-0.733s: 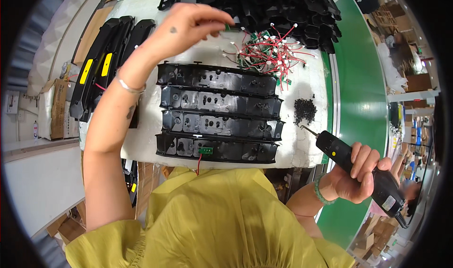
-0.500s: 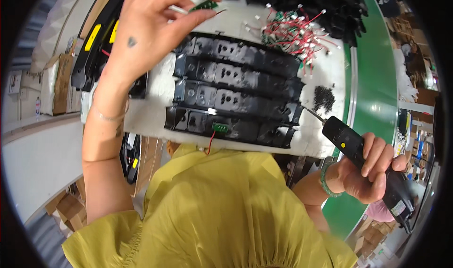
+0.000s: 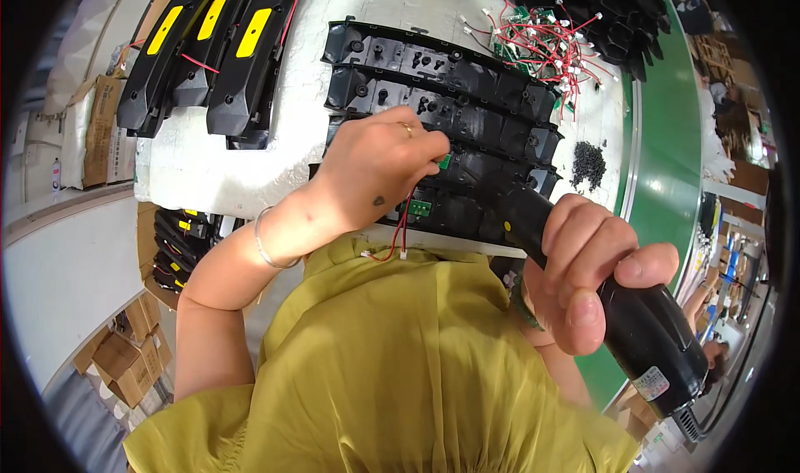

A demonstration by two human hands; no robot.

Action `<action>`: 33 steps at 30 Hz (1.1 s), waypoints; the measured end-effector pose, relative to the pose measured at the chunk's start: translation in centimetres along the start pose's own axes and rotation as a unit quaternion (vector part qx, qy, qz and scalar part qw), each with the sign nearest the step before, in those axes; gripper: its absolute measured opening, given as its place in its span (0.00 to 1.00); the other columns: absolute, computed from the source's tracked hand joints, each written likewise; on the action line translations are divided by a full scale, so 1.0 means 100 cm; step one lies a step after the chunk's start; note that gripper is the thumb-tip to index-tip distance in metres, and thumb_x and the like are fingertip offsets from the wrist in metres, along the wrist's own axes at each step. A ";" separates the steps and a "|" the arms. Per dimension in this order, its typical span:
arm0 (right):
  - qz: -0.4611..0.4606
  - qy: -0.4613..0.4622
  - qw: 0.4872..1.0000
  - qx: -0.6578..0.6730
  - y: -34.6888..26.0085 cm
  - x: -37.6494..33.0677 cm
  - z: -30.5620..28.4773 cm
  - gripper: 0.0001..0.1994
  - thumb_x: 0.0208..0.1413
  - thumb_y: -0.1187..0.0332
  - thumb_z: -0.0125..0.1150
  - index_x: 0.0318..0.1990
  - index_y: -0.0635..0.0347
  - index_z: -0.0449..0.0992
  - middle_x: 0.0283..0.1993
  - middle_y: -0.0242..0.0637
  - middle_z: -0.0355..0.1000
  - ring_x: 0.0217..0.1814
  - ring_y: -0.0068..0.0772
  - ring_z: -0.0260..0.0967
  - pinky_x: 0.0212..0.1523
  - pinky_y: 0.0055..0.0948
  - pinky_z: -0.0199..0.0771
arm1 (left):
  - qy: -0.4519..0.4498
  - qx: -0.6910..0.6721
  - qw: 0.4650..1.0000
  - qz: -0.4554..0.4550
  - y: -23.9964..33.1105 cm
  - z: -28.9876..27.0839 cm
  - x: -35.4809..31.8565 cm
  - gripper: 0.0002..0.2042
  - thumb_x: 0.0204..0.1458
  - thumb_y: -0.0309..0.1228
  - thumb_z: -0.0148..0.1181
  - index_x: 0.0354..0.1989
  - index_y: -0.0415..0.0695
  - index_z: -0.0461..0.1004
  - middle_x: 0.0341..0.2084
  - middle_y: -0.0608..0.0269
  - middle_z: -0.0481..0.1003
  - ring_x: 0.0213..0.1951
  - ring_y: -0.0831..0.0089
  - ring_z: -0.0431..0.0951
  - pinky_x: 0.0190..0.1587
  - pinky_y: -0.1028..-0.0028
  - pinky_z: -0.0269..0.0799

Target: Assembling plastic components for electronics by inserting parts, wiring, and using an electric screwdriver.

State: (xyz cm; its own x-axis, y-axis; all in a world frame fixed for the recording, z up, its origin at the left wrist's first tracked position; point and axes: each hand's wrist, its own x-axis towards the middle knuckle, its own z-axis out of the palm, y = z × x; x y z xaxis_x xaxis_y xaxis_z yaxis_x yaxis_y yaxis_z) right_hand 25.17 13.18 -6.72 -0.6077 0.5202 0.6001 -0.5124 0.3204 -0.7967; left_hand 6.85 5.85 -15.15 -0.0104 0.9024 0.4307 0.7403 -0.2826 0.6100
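Note:
My left hand [image 3: 379,160] is closed over the row of black plastic housings [image 3: 500,127], pinching a small green circuit board [image 3: 445,162] at the third housing from the far side. Red wires trail from it towards my body. A second green board [image 3: 418,209] lies in the nearest housing, partly behind wires. My right hand [image 3: 587,260] is wrapped around a black electric screwdriver [image 3: 654,331]. Its front end points at the housings beside the pinched board; the bit's tip cannot be made out against the black plastic.
Several black housings with yellow labels [image 3: 254,33] lie at the far left. At the far right are a heap of wired green boards [image 3: 550,52], a pile of small black screws [image 3: 588,165] and stacked black parts [image 3: 621,23]. A green surface [image 3: 667,156] borders the white worktop.
My left hand has come down and nearer with the circuit board, from beyond the housings onto them. The screwdriver in my right hand has swung left, over the housings.

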 end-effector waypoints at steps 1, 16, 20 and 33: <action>0.001 -0.001 1.000 -0.003 0.000 -0.001 0.001 0.16 0.46 0.71 0.58 0.42 0.50 0.61 0.19 0.24 0.59 0.17 0.19 0.56 0.25 0.23 0.53 | -0.002 0.014 1.000 0.001 0.001 0.003 0.001 0.10 0.36 0.20 0.60 0.25 0.43 0.66 0.17 0.64 0.70 0.29 0.63 0.72 0.24 0.66 0.67; 0.083 -0.051 0.995 0.030 0.004 -0.002 -0.010 0.17 0.48 0.82 0.57 0.43 0.54 0.60 0.25 0.32 0.65 0.24 0.30 0.62 0.31 0.35 0.64 | -0.076 0.020 0.996 -0.036 0.003 0.007 0.003 0.09 0.44 0.22 0.59 0.29 0.43 0.64 0.17 0.60 0.67 0.29 0.61 0.71 0.27 0.67 0.67; 0.056 -0.035 0.998 0.014 0.012 -0.001 -0.005 0.16 0.48 0.80 0.58 0.41 0.55 0.60 0.24 0.33 0.65 0.22 0.30 0.63 0.29 0.34 0.65 | -0.073 0.001 0.997 -0.034 0.003 0.006 0.004 0.09 0.44 0.22 0.59 0.29 0.43 0.64 0.17 0.60 0.67 0.28 0.61 0.70 0.28 0.67 0.66; 0.038 -0.092 0.994 -0.040 0.017 0.015 0.011 0.14 0.43 0.78 0.63 0.32 0.59 0.62 0.20 0.34 0.65 0.17 0.32 0.63 0.22 0.32 0.65 | -0.073 -0.028 0.996 -0.031 -0.001 0.010 0.000 0.11 0.39 0.18 0.56 0.29 0.43 0.62 0.18 0.61 0.66 0.29 0.59 0.68 0.29 0.66 0.66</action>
State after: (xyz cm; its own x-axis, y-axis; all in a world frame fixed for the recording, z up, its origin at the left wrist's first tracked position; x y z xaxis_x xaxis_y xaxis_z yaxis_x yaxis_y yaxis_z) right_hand 22.76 13.63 -7.06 -0.7468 0.3939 0.5358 -0.4158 0.3521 -0.8385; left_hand 7.45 6.18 -15.85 0.0463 0.9554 0.2916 0.7019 -0.2388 0.6710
